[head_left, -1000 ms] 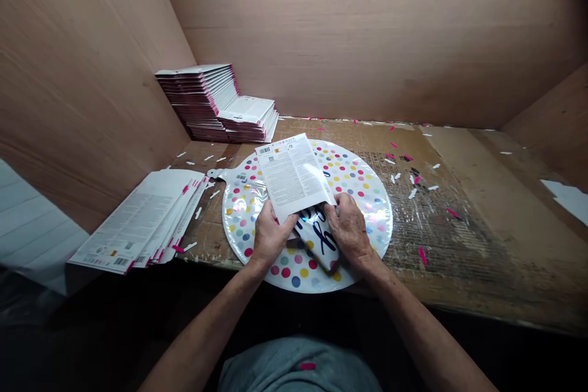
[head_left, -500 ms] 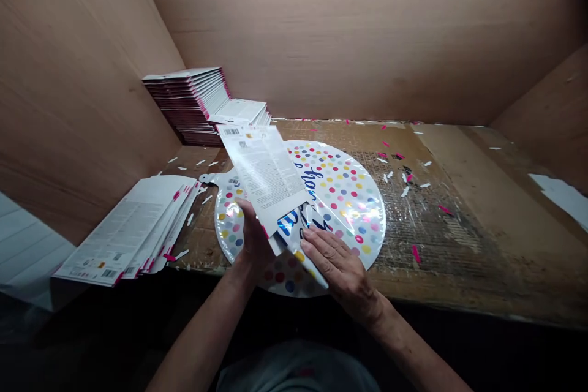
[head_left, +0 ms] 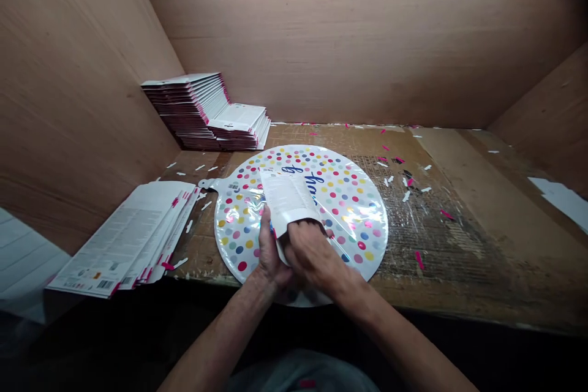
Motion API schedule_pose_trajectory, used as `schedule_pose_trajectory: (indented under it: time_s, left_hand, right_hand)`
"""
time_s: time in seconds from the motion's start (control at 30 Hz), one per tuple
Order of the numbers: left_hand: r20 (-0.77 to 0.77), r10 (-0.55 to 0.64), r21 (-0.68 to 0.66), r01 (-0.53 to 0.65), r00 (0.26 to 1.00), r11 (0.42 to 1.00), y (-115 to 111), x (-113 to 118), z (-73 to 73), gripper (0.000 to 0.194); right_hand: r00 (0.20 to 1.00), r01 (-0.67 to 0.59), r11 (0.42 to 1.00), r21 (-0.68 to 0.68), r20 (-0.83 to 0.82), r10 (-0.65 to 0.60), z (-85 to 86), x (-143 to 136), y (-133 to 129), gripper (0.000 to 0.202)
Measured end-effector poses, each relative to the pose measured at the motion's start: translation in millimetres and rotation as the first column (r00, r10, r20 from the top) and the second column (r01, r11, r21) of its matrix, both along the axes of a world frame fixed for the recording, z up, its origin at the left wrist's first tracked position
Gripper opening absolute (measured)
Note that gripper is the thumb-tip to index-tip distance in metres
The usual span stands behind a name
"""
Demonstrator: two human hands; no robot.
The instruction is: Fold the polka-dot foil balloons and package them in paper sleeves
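One printed envelope point(head_left: 288, 195) is held over one flat dotted balloon point(head_left: 344, 208) on the tabletop point(head_left: 496, 196). The left hand point(head_left: 270, 252) grips its edge; the right hand point(head_left: 312, 252) has its fingers inside the mouth at 6 o'clock, and whether they hold anything is hidden. Work on this envelope looks partway: mouth opened, hand not yet out. From it, one fanned pile point(head_left: 128, 239) sits near 9 o'clock and one tall stack point(head_left: 197, 111) at 10, both too layered to count.
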State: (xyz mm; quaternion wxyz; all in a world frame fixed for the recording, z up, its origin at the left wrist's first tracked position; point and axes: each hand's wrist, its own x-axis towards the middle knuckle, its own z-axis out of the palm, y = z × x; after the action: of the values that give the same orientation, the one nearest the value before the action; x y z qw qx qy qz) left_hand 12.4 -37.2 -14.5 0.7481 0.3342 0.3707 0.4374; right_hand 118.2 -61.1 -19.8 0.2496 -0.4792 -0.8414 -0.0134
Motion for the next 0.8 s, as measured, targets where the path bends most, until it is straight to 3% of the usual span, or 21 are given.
schedule_pose_trajectory:
  time_s: [0.07,0.1,0.13,0.17,0.2,0.23,0.27,0.3,0.33,0.4,0.47,0.53,0.6,0.8]
  left_hand:
    - [-0.214,-0.072,-0.006,0.073,0.974,0.997,7.1,-22.3,2.9,0.091]
    - [-0.390,-0.123,-0.017,0.127,0.913,0.992,9.5,-32.8,4.7,0.083]
    - [-0.587,-0.130,-0.007,0.155,0.799,0.988,11.3,-41.1,6.9,0.072]
    - [-0.767,-0.063,0.051,0.157,0.639,0.986,12.7,-46.2,9.2,0.062]
    - [-0.884,0.077,0.168,0.160,0.462,0.973,14.1,-47.5,11.2,0.053]
    - [-0.913,0.260,0.328,0.188,0.313,0.926,15.6,-45.0,12.3,0.045]
    - [-0.875,0.426,0.477,0.259,0.232,0.840,17.4,-39.0,12.1,0.037]
    - [-0.818,0.529,0.574,0.368,0.225,0.731,19.3,-30.7,10.3,0.030]
    - [-0.784,0.561,0.611,0.494,0.266,0.619,21.2,-21.3,6.8,0.027]
    - [-0.795,0.496,0.570,0.709,0.349,0.415,24.1,-3.5,-4.1,0.031]
    - [-0.842,0.409,0.487,0.823,0.352,0.294,24.8,7.7,-16.1,0.036]
    - [-0.869,0.356,0.442,0.862,0.344,0.247,23.7,11.4,-25.0,0.039]
    - [-0.883,0.313,0.428,0.875,0.350,0.227,22.0,10.5,-29.2,0.041]
    - [-0.887,0.222,0.454,0.851,0.405,0.264,20.8,6.0,-28.9,0.044]
  right_hand:
    - [0.999,-0.053,0.996,0.065,0.001,0.053,-4.7,8.9,-21.4,0.039]
    - [0.998,-0.060,0.993,0.103,-0.003,0.060,-10.3,14.2,-33.2,0.043]
    - [0.998,-0.055,0.989,0.136,-0.009,0.057,-17.1,19.6,-44.6,0.044]
    - [0.999,-0.049,0.986,0.157,-0.011,0.051,-23.7,24.7,-54.9,0.043]
    - [0.999,-0.043,0.986,0.159,-0.010,0.045,-29.2,29.3,-63.5,0.041]
    - [0.999,-0.050,0.987,0.151,-0.010,0.052,-32.5,33.4,-70.2,0.039]
    - [0.997,-0.068,0.987,0.144,-0.021,0.072,-33.3,37.5,-74.9,0.037]
    - [0.994,-0.090,0.985,0.144,-0.046,0.097,-31.7,41.8,-77.8,0.034]
    - [0.991,-0.096,0.984,0.149,-0.080,0.108,-28.2,46.7,-79.1,0.031]
    - [0.989,-0.046,0.984,0.174,-0.131,0.070,-18.7,59.0,-78.3,0.025]
    - [0.993,0.050,0.981,0.188,-0.112,-0.029,-12.0,73.6,-74.4,0.021]
    - [0.995,0.098,0.982,0.160,-0.044,-0.092,-11.4,87.4,-69.2,0.019]
    - [0.998,0.062,0.993,0.099,0.018,-0.064,-15.9,96.8,-63.9,0.020]
    - [0.995,-0.004,1.000,0.021,0.096,0.002,-24.1,98.6,-55.3,0.021]
